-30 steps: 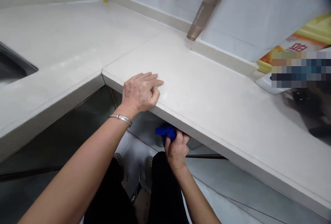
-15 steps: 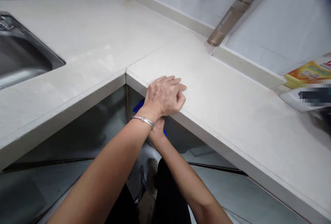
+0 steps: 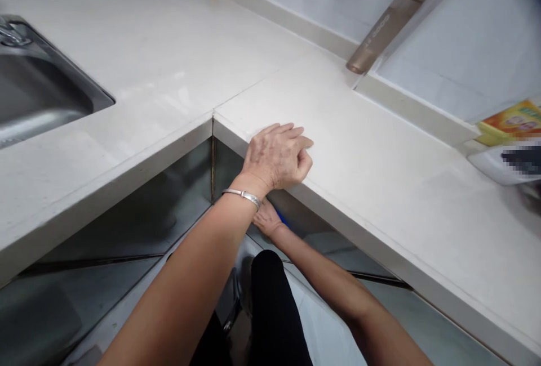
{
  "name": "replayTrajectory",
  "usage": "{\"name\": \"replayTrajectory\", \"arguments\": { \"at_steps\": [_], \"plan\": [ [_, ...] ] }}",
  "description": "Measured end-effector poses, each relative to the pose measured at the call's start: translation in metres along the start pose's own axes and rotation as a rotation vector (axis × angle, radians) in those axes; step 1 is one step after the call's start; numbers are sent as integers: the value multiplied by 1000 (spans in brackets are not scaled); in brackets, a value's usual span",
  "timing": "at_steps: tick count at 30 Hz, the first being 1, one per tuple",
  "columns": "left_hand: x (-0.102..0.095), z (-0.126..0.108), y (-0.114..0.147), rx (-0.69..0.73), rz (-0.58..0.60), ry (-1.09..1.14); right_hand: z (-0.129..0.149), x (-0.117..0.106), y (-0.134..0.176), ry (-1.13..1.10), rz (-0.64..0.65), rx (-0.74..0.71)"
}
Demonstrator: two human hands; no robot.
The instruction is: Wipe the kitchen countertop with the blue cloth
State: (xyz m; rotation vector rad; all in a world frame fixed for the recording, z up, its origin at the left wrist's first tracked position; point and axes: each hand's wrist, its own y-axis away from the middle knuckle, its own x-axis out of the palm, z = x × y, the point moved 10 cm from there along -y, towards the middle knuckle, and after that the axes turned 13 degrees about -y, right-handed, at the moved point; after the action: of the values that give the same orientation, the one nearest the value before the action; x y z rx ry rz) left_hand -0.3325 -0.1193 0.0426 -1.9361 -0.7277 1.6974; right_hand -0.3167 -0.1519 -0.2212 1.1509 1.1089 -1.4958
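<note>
Left hand [image 3: 279, 155] rests on worktop [image 3: 380, 174] edge, fingers slightly spread, nothing held. Right hand [image 3: 267, 218] below edge, fingers mostly hidden, grip can't tell. Blue cloth [image 3: 283, 218] just beside right hand, mostly hidden, near cabinet front [image 3: 333, 248].

Blue cloth [image 3: 282, 218], mostly hidden
Only a bright blue sliver shows beside the right hand [image 3: 267, 218], below the surface's [image 3: 359, 146] edge; its full shape cannot be told.
</note>
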Motion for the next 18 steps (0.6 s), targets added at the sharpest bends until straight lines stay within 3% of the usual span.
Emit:
{"name": "replayTrajectory", "arguments": {
  "at_steps": [10,18],
  "plan": [
    [-3,0,0,-4,-8,16,-19,18,140,227,174,10],
    [-3,2,-1,-24,-13,37,-31,6,262,333,240,135]
  ]
}}
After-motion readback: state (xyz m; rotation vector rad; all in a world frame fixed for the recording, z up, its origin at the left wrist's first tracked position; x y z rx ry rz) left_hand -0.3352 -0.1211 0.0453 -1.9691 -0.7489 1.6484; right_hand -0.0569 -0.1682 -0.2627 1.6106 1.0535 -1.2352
